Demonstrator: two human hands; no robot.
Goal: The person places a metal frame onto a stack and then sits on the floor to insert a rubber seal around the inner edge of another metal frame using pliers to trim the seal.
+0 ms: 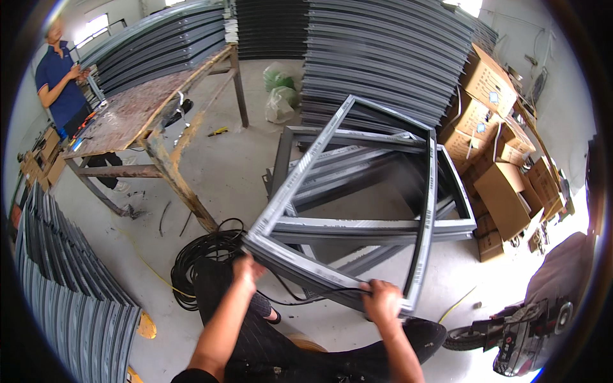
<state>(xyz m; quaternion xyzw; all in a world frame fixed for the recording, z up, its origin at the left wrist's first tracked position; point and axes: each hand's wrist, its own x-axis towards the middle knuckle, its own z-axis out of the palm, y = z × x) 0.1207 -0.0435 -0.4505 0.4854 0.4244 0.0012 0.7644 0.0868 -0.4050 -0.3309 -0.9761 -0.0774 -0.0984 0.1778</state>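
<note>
A grey rectangular window frame (pixel 316 153) leans tilted in front of me, its near bar across my knees. My right hand (pixel 383 301) is closed at the near right corner, on a thin black sealing strip (pixel 332 292) that lies along the bar. From there the strip loops left toward a coil of black strip (pixel 185 271) on the floor. My left hand (pixel 248 271), smeared by motion, is next to the near left corner; its fingers are unclear. More grey frames (pixel 377 225) are stacked beneath and behind the tilted one.
A worn table (pixel 128 124) stands left, with a person (pixel 60 83) behind it. Grey frames are piled at the back (pixel 377 57) and left (pixel 76 300). Cardboard boxes (pixel 488 83) and a wheeled vehicle (pixel 523 338) are right. Plastic bags (pixel 279 105) lie beyond.
</note>
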